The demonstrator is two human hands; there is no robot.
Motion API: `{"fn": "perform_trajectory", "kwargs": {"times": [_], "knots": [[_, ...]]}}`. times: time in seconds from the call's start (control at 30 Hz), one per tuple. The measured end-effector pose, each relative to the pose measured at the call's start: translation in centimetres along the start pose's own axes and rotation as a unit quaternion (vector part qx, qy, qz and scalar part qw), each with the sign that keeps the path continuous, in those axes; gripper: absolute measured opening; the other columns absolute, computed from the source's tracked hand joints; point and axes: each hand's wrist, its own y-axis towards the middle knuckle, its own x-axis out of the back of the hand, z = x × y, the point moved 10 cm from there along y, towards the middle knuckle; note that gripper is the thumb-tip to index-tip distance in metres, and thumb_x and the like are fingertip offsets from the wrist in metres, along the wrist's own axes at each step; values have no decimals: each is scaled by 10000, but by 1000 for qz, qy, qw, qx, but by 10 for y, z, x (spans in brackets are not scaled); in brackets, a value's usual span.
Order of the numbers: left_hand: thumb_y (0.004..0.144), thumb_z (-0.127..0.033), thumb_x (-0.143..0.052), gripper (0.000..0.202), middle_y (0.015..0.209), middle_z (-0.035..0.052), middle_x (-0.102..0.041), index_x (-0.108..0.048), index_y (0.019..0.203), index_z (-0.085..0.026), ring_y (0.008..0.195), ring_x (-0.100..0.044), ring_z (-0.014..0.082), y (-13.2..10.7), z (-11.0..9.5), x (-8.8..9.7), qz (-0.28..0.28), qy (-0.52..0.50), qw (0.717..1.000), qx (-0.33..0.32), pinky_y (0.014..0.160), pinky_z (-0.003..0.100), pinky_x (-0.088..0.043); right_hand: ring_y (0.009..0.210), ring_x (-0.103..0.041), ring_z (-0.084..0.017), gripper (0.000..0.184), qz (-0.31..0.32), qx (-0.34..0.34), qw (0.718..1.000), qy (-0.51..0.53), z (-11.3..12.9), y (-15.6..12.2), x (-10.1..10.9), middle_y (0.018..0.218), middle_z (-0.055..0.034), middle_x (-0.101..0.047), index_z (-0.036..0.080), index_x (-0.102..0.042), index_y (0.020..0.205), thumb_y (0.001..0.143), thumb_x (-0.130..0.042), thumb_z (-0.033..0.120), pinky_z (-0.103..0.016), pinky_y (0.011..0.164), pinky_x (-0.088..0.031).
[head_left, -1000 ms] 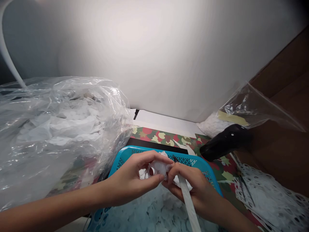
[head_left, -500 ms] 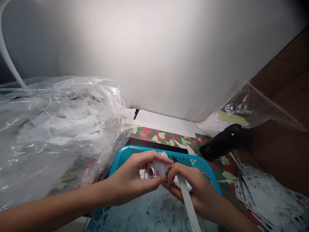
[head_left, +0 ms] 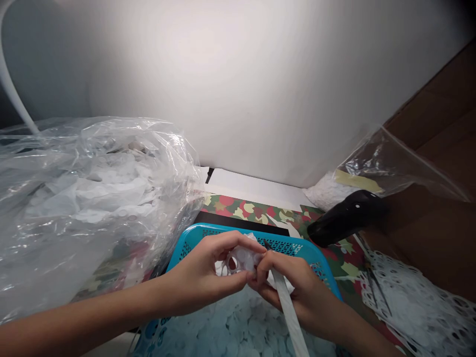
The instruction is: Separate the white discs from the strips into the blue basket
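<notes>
My left hand [head_left: 203, 275] pinches a small white perforated sheet piece [head_left: 243, 258] over a blue plastic basket [head_left: 208, 233]. My right hand [head_left: 297, 292] is closed around a thin tool with a dark pointed tip and a long grey handle [head_left: 288, 310]. The tip touches the sheet piece just above my fingers. White round discs [head_left: 241, 329] fill the basket below both hands.
A big clear plastic bag of white sheets [head_left: 89, 198] lies on the left. A black tool [head_left: 345, 218] and a smaller clear bag [head_left: 386, 166] lie at the right, with a perforated white sheet [head_left: 412, 302] in front. The table has a leaf-patterned cover [head_left: 256, 210]. A white wall stands behind.
Both hands have shifted very slightly left and down while staying together on the sheet piece. Nothing else has moved.
</notes>
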Motion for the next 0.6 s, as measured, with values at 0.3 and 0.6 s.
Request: {"fn": "perform_trajectory", "kwargs": {"times": [0.3, 0.6], "knots": [[882, -219, -525, 200, 938, 39, -604, -563, 1076, -187, 831, -575, 157, 0, 1, 0, 3, 10, 1000, 13, 739, 282, -501, 683, -520, -96, 173, 14, 12, 1000, -16, 3, -1, -1, 762, 49, -571, 228, -488, 820, 834, -584, 84, -189, 613, -387], [876, -209, -533, 192, 936, 44, -601, -565, 1060, -169, 826, -576, 155, 1, 0, -1, 3, -4, 1000, 10, 736, 279, -503, 681, -519, -98, 178, 10, 13, 1000, -18, 2, -1, -2, 742, 51, -561, 229, -478, 806, 837, -586, 91, -192, 609, -386]]}}
